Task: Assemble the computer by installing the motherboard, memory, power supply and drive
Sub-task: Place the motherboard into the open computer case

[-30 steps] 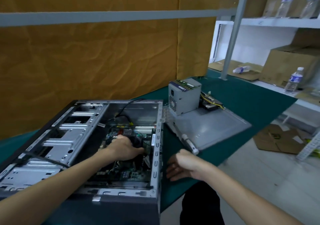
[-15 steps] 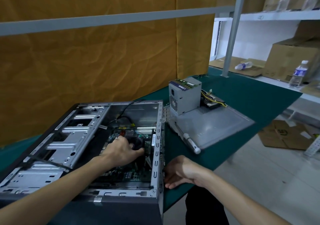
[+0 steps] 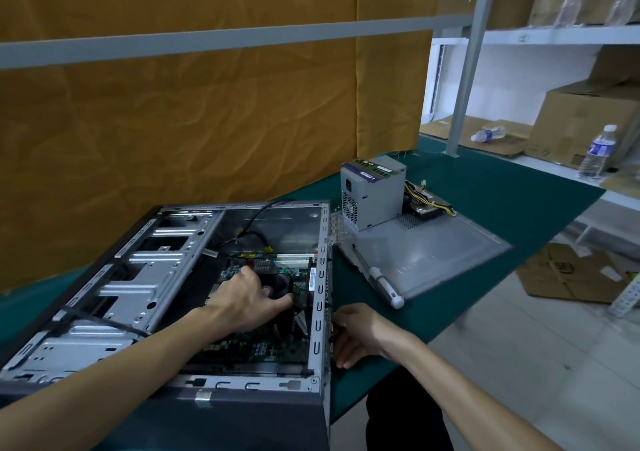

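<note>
An open grey computer case [image 3: 138,277] lies on its side on the green table. A green motherboard [image 3: 263,346] sits in its bottom. My left hand [image 3: 246,298] reaches inside and grips the black cooler [image 3: 282,286] on the board. My right hand [image 3: 360,332] rests against the outside of the case's rear wall, fingers curled at its edge. A grey power supply [image 3: 372,194] stands on the removed side panel [image 3: 433,256], with green memory sticks [image 3: 372,167] on top. Behind it lies a drive [image 3: 427,206] under yellow cables.
A white-handled screwdriver [image 3: 381,284] lies on the side panel. The table edge [image 3: 485,312] runs close on the right. Cardboard boxes [image 3: 575,274] sit on the floor; shelves with water bottles [image 3: 597,150] stand beyond. An orange curtain hangs behind the case.
My right hand has moved left, from the table up against the case's rear wall. My left hand stays on the cooler inside the case.
</note>
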